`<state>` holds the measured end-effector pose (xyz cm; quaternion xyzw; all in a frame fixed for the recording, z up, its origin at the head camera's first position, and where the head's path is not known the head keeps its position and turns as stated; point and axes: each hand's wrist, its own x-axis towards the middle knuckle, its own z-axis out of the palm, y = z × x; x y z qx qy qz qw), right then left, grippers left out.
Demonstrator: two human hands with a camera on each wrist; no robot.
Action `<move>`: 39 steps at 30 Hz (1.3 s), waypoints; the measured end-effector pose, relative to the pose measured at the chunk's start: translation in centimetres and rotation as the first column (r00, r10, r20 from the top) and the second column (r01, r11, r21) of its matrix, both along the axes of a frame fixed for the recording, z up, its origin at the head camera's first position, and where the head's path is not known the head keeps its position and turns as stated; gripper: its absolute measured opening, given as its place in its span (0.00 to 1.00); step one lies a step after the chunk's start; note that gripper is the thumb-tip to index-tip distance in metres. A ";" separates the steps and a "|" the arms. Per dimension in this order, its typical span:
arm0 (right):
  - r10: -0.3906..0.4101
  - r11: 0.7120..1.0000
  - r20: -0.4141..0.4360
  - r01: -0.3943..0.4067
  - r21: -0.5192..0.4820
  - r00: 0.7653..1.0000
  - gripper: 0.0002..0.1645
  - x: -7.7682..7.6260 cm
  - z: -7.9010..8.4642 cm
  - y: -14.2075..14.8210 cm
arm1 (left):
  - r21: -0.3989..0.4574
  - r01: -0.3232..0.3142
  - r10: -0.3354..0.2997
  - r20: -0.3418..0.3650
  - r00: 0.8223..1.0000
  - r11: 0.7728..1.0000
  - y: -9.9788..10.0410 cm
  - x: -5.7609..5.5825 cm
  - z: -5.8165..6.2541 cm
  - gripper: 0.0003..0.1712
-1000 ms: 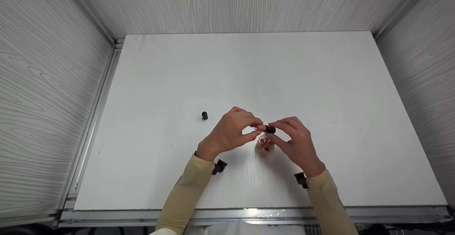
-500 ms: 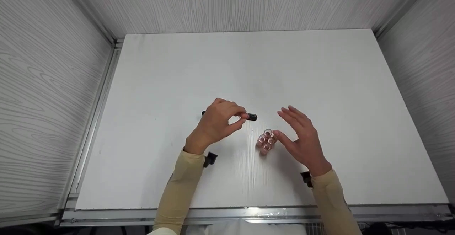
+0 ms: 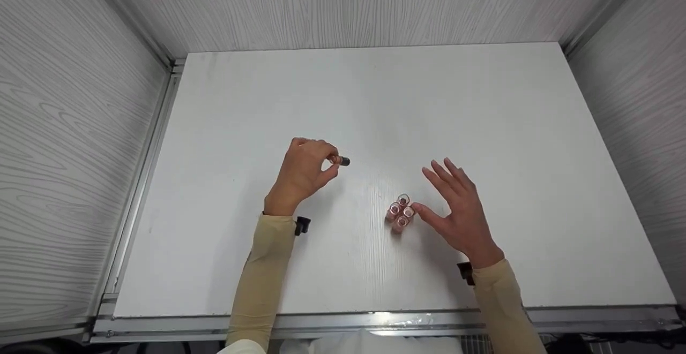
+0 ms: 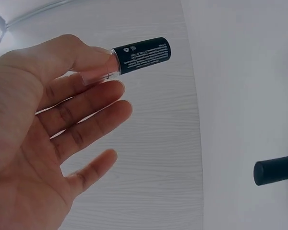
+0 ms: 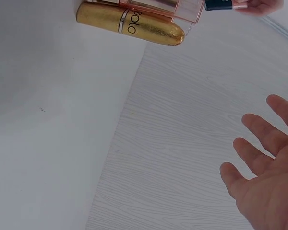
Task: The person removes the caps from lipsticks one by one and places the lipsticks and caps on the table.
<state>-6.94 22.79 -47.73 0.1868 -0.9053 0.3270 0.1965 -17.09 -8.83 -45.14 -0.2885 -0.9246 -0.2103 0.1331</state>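
In the head view my left hand [image 3: 303, 172] pinches a small tube by one end between thumb and forefinger. This lip-gloss-like tube [image 4: 143, 55] has a dark section with white print and a clear, pinkish end in the grip. My right hand [image 3: 458, 215] is spread with nothing in it, thumb tip beside a cluster of upright pink transparent tubes [image 3: 401, 222]. Whether the thumb touches them, I cannot tell. A gold tube [image 5: 149, 26] with lettering stands against the pink ones in the right wrist view. One short black cylinder [image 4: 276, 170] appears in the left wrist view; in the head view my left hand hides it.
A white tabletop [image 3: 375, 102] lies under everything, with a metal rail [image 3: 375, 322] along its front edge. Pale wood-grained panels [image 3: 343, 8] close off the back and both sides. Dark wrist cameras [image 3: 302, 225] sit at both cuffs.
Both hands were at the dark-ended tube together. My right hand has let go and opened out; my left hand has carried the tube left and away, now over the black cylinder.
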 end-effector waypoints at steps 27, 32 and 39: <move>-0.031 0.999 -0.015 0.031 -0.013 0.999 0.38 0.2 -0.8 0.3 | -0.324 -0.133 0.203 0.191 0.960 0.937 -0.8 -2.2 -4.0 0.07; -0.035 0.999 -0.006 0.035 -0.022 0.999 0.37 0.2 -0.8 0.4 | -0.331 -0.135 0.205 0.187 0.961 0.934 -0.8 -2.4 -4.4 0.06; -0.039 0.999 0.002 0.039 -0.037 0.999 0.35 0.3 -0.9 0.5 | -0.320 -0.142 0.218 0.216 0.952 0.937 -0.9 -2.6 -4.3 0.06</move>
